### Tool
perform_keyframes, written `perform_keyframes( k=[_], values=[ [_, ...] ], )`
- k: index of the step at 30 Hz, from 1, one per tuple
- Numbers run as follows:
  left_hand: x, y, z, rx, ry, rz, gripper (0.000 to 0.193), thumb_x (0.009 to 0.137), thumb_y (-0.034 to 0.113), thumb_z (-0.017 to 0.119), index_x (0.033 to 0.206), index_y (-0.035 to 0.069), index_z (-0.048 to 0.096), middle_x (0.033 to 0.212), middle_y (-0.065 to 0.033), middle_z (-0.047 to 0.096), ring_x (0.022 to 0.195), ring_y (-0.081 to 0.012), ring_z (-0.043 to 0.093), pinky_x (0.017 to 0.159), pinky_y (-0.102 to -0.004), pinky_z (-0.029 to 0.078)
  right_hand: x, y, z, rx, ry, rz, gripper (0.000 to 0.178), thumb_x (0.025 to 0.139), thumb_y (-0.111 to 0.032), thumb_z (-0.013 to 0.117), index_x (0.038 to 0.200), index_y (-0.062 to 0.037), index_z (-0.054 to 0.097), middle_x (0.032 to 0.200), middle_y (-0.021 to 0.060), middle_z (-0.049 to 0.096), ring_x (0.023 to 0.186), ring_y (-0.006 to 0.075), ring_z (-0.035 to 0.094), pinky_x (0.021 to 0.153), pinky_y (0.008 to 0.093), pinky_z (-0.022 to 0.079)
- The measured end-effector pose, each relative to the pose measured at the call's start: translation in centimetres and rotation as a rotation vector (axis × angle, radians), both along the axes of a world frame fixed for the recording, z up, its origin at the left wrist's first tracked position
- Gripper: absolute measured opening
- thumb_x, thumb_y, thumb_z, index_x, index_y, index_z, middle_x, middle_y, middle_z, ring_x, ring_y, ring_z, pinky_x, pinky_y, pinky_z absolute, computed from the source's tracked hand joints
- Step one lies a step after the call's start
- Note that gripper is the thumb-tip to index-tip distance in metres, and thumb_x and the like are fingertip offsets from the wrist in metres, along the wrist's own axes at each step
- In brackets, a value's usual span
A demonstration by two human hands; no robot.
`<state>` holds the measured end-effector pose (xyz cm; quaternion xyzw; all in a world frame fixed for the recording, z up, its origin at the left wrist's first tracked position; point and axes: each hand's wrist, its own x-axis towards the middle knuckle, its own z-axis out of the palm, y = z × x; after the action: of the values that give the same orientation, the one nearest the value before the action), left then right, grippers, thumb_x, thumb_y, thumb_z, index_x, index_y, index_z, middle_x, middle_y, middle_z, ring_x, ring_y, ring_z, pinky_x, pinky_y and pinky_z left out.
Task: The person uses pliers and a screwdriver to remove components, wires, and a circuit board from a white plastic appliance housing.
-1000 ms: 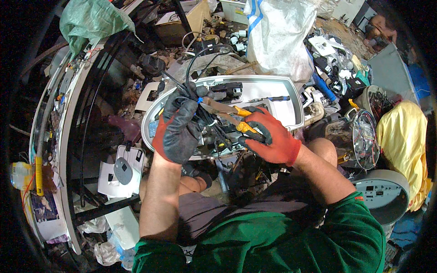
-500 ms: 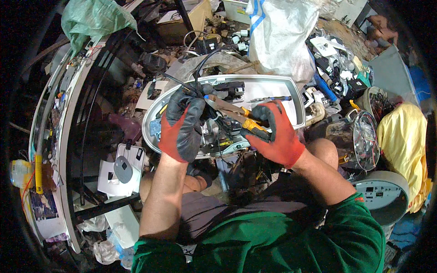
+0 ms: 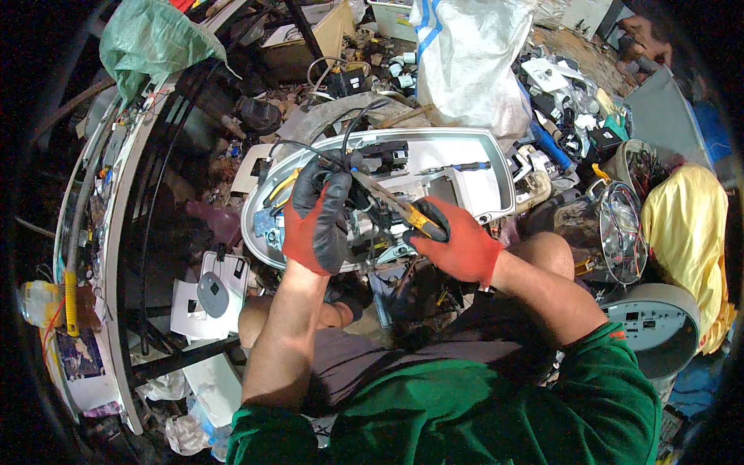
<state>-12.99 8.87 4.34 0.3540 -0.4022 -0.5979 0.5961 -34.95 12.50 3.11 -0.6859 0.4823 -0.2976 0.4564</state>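
Observation:
My left hand (image 3: 318,229), in a red and black glove, is closed around black cables (image 3: 348,138) that loop up above its fingers. In my right hand (image 3: 459,246), gloved alike, are pliers (image 3: 418,218) with yellow-orange handles. Their metal jaws point up and left, reaching the cables beside my left fingers; the exact bite is hidden. Both hands are over a white oval plastic housing (image 3: 508,167). Inside it lie a thin tool with a blue and black handle (image 3: 471,166), a black part (image 3: 385,157), and a yellow-handled tool (image 3: 280,188) at the left end.
A white sack (image 3: 469,70) stands behind the housing, with piled electronic scrap (image 3: 554,116) to its right. On the right are a wire-filled clear tub (image 3: 621,232), a yellow sack (image 3: 682,248) and a round grey housing (image 3: 655,329). A long frame (image 3: 128,256) runs along the left. Another person (image 3: 647,43) shows far right.
The pliers' handles have come closer together as my right hand closed and moved slightly down and left. My left hand has shifted a little right with the cables.

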Motion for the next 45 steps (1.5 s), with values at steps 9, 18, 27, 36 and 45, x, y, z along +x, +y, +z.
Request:
perform_keyframes(
  k=[9,18,27,36,45],
  values=[
    [0.6,-0.3,0.4,0.018,0.186,-0.134,0.031,0.089,0.009,0.066,0.119,0.004,0.060,0.108,-0.0065,0.067,0.093,-0.0169,0.065,0.080,-0.0293,0.052,-0.2,1.0,1.3,0.678,-0.371,-0.034,0.051,0.087,-0.022,0.070,0.130,0.0008,0.053,0.092,0.0096,0.066,0.077,0.0136,0.061,0.072,0.0319,0.052],
    [0.4,-0.6,-0.4,-0.074,-0.182,0.123,0.024,0.092,0.008,0.064,0.115,0.002,0.063,0.105,-0.0036,0.067,0.090,-0.0107,0.060,0.080,-0.0257,0.048,0.0,-0.2,-1.4,0.259,-0.307,0.087,0.048,0.096,-0.025,0.059,0.134,0.0015,0.048,0.117,0.0167,0.062,0.106,0.0169,0.057,0.094,0.0324,0.046],
    [0.8,0.8,-0.4,-0.167,-0.615,0.206,0.028,0.094,0.003,0.057,0.121,-0.003,0.059,0.111,-0.0077,0.067,0.100,-0.0128,0.061,0.092,-0.0277,0.046,1.1,-0.5,-1.7,0.230,-0.139,0.085,0.056,0.090,-0.031,0.065,0.130,0.0045,0.049,0.115,0.0195,0.063,0.107,0.0204,0.058,0.095,0.0327,0.045],
    [0.0,0.7,-0.4,-0.199,-0.713,0.283,0.029,0.093,0.020,0.064,0.113,-0.001,0.063,0.102,-0.0060,0.066,0.091,-0.0120,0.057,0.080,-0.0279,0.047,1.8,-2.3,-2.5,-0.007,0.375,-0.032,0.076,0.079,-0.041,0.071,0.135,0.0021,0.045,0.120,0.0261,0.061,0.114,0.0396,0.057,0.101,0.0405,0.044],
    [-0.3,0.0,1.7,0.168,0.312,-0.237,0.031,0.095,0.013,0.058,0.124,0.004,0.056,0.111,-0.0080,0.066,0.090,-0.0176,0.066,0.077,-0.0340,0.056,1.8,-2.6,-2.6,0.387,-0.198,0.168,0.046,0.086,-0.028,0.069,0.123,-0.0038,0.060,0.104,0.0166,0.067,0.100,0.0284,0.064,0.093,0.0356,0.048]
  ],
)
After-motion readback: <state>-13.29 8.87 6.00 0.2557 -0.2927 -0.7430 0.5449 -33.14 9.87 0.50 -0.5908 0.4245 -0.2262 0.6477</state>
